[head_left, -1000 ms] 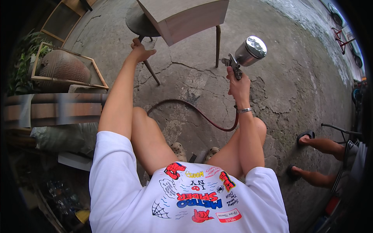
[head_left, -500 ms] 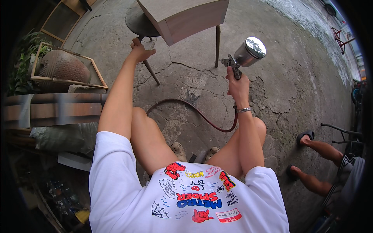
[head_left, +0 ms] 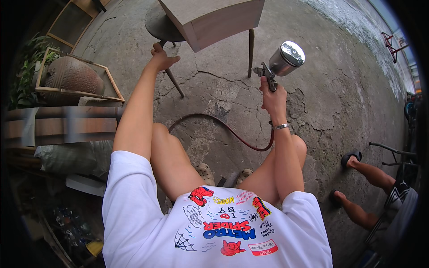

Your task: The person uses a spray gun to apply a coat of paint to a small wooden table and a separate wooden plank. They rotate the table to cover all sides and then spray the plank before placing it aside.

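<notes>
My right hand (head_left: 273, 98) is closed round the handle of a metal spray gun (head_left: 269, 77), held upright over the concrete. A shiny silver cup (head_left: 286, 60) sits on the gun, and its nozzle points left. From the handle's lower end a dark red hose (head_left: 228, 126) curves down and left, passing behind my left knee. My left hand (head_left: 161, 59) is at the near left leg of a dark round stool (head_left: 157, 27), fingers bent round it and thumb sticking out right. On the stool rests a pale, box-like wooden piece (head_left: 216, 24), jutting past the seat's right side.
Cracked concrete (head_left: 223, 85) spreads around the stool. At left are a ribbed clay jar (head_left: 73, 76) with a wooden frame (head_left: 111, 85) round it, plants (head_left: 27, 76) and a brown slatted piece (head_left: 76, 125). Another person's legs (head_left: 366, 174) reach in at right, beside a dark metal frame (head_left: 393, 149).
The spray gun has shifted very slightly up and left in my right hand. My left hand, the stool and the wooden piece look almost unmoved. The other person at right has shifted slightly.
</notes>
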### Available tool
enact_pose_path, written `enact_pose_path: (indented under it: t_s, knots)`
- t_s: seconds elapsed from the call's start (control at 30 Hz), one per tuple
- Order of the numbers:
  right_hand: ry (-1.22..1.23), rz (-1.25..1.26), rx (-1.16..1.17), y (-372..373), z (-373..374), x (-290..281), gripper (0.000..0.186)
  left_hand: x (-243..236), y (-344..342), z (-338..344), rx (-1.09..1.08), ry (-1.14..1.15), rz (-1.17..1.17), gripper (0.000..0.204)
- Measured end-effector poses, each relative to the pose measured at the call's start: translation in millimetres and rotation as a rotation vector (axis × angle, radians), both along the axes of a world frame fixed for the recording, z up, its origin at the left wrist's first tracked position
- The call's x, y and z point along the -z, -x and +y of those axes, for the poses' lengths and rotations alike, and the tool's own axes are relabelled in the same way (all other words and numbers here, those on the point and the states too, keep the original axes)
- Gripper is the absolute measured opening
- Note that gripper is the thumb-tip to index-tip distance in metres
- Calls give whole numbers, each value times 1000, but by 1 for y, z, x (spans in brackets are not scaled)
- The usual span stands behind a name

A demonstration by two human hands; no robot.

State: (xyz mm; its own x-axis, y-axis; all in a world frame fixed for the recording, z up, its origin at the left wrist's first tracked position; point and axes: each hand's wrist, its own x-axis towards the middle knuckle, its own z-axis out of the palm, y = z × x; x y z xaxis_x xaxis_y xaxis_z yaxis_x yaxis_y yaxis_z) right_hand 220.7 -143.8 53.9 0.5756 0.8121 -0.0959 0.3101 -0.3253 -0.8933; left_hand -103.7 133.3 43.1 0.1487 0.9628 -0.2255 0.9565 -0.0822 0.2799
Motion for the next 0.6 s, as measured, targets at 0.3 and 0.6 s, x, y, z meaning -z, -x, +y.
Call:
enact_pose_path:
  t_s: [0.3, 0.6]
  knots:
    - [-14, -11, -19, 0, -1, 1, 67, 1, 2, 3, 10, 0, 14, 133]
    - [-16, -21, -19, -1, -1, 2, 68, -1, -1, 0, 11, -10, 23, 132]
